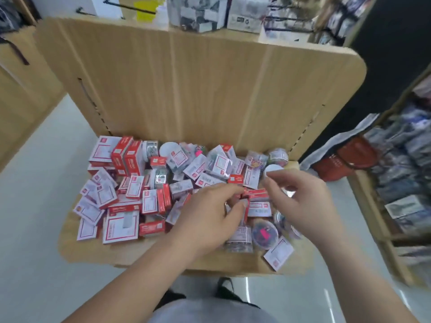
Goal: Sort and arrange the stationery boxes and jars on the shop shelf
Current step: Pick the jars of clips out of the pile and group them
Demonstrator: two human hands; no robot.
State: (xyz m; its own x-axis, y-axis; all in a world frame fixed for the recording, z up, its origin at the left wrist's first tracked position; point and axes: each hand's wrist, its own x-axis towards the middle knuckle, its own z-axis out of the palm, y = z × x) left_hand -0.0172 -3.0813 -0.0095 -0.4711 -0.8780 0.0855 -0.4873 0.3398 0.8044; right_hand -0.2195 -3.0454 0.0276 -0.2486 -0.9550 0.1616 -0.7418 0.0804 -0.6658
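Stationery boxes (pixel 121 224), red and white, lie jumbled with clear jars (pixel 264 233) on the wooden shelf (pixel 93 250), spreading left of the fingers and beyond them. The right hand (pixel 303 201) curls its fingers (pixel 286 180) round a white-lidded jar (pixel 274 170) at the heap's right side. Just beside it, the left hand (pixel 210 213) dips bent fingers (pixel 231 190) among the boxes; whether they pinch 1, I cannot tell.
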